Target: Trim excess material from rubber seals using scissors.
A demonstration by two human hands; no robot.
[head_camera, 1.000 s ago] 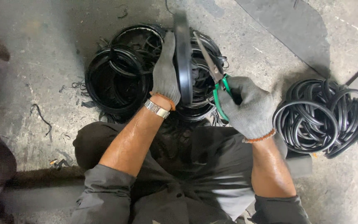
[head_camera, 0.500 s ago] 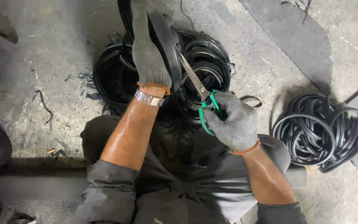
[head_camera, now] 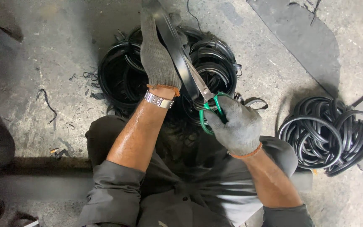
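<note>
scissors on a rubber ring

the right hand, in a grey knit glove, is closed through the green handles of a pair of scissors, blades pointing up and away along a black rubber ring. the left hand (gloved too, a metal watch at the wrist) is wrapped around that ring, holding it raised just above the lap. beyond lies a heap of black rings on the concrete floor. a second pile of rings sits well apart at the right.
</note>
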